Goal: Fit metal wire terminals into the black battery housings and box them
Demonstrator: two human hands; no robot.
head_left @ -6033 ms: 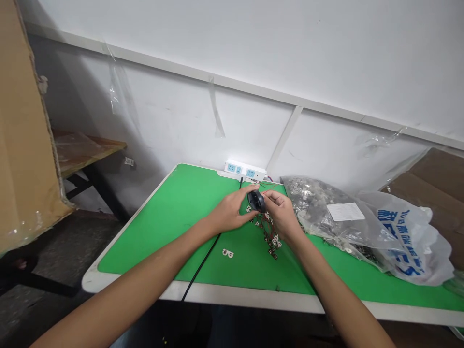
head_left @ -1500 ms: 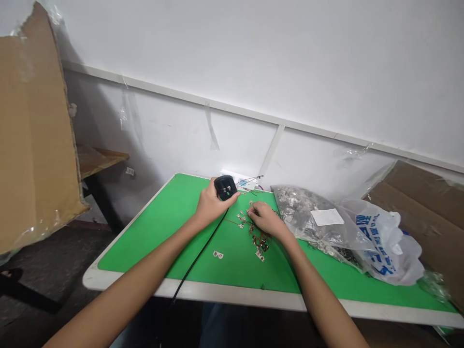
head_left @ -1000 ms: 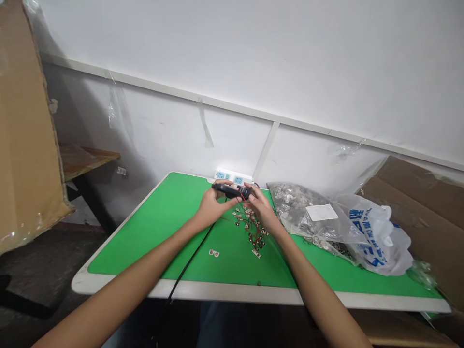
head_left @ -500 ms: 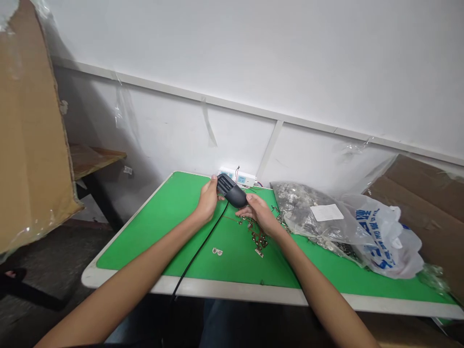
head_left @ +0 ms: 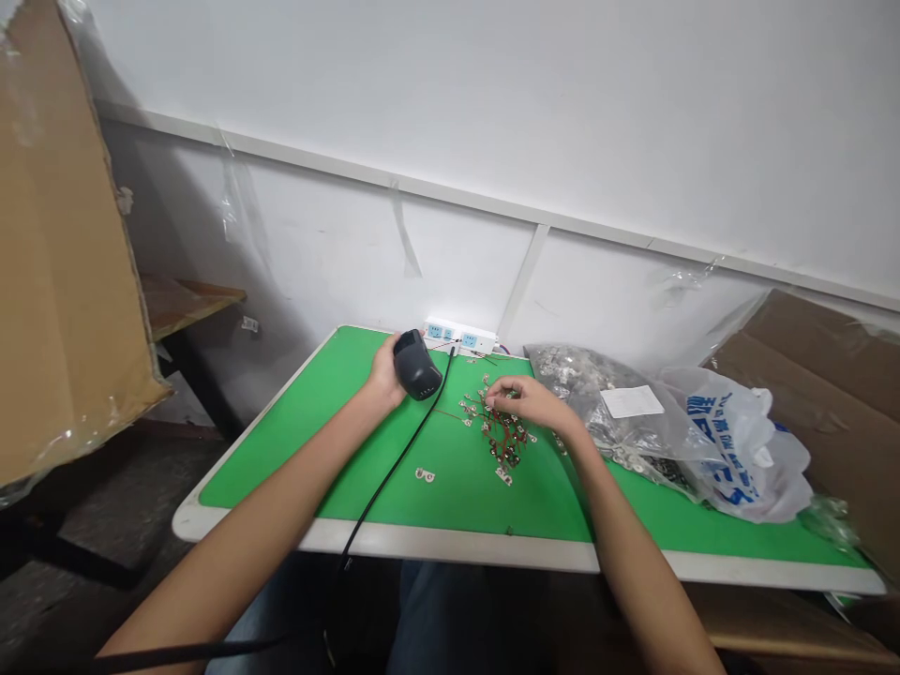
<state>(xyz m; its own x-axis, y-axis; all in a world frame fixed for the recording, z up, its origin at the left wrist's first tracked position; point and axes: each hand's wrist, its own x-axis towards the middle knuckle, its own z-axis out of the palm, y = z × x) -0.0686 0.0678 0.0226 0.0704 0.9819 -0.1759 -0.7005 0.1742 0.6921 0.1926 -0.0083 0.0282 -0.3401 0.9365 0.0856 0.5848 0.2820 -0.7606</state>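
My left hand [head_left: 386,376] grips a black rounded plastic case [head_left: 416,367] by its left side, above the green tabletop. The case has a dark recess at its upper end and a row of tiny light marks near the lower end. My right hand [head_left: 526,401] hovers at a scattered heap of small metal pieces with red wires [head_left: 507,436]. Its thumb and forefinger are pinched together, and I cannot make out what is between them. A pair of small pale pieces [head_left: 425,475] lies apart from the heap, nearer the front edge.
A white power strip [head_left: 485,339] sits against the wall, with a black cable [head_left: 400,455] running from it over the front edge. Clear plastic bags of metal parts [head_left: 597,412] and a white bag with blue print [head_left: 749,450] stand right. Cardboard [head_left: 63,253] rises at left.
My right hand has let go of the black case and moved right to the wired metal pieces. My left hand has drawn the case left and turned it, so its slotted side no longer shows.
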